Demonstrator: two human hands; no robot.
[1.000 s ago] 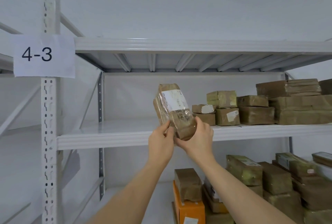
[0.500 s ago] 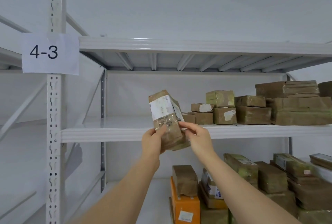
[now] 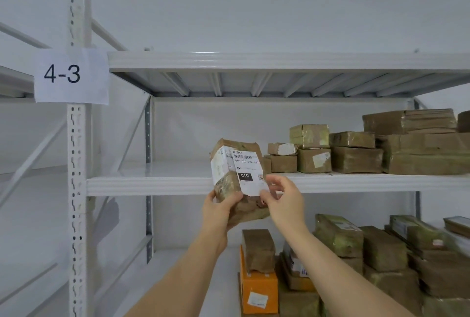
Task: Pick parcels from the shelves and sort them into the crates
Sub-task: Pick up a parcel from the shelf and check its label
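Parcel (image 3: 237, 182) is now turning label-forward: a second ago its shipping label (image 3: 248, 171) was angled aside, and now the "010" code is facing the person, ready to decide the crate. Left hand (image 3: 220, 212) is cupping the parcel's lower end, fingers curled round it; right hand (image 3: 284, 199) is pinching the label's loose lower corner. The parcel is hanging in front of the middle shelf (image 3: 152, 185), at its front edge. One parcel in hand, about nine on that shelf's right end, roughly a dozen below, no crates showing.
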